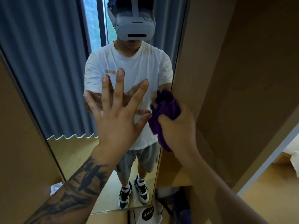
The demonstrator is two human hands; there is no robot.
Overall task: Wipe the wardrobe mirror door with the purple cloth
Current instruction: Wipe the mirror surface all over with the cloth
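Observation:
The wardrobe mirror door [64, 94] fills the middle of the view, tall and narrow, reflecting a person in a white T-shirt and grey curtains. My left hand [116, 110] lies flat against the glass with its fingers spread wide. My right hand [178, 126] grips the bunched purple cloth [165, 110] and holds it against the mirror's right edge, at about the same height as the left hand. A tail of the cloth hangs down below my right hand.
Brown wardrobe panels [234, 78] stand to the right of the mirror and another panel to its left. Below the mirror lie a black round "Hello" tag [147, 213], white paper and dark items. A wooden floor and a white bed edge [292, 159] show at far right.

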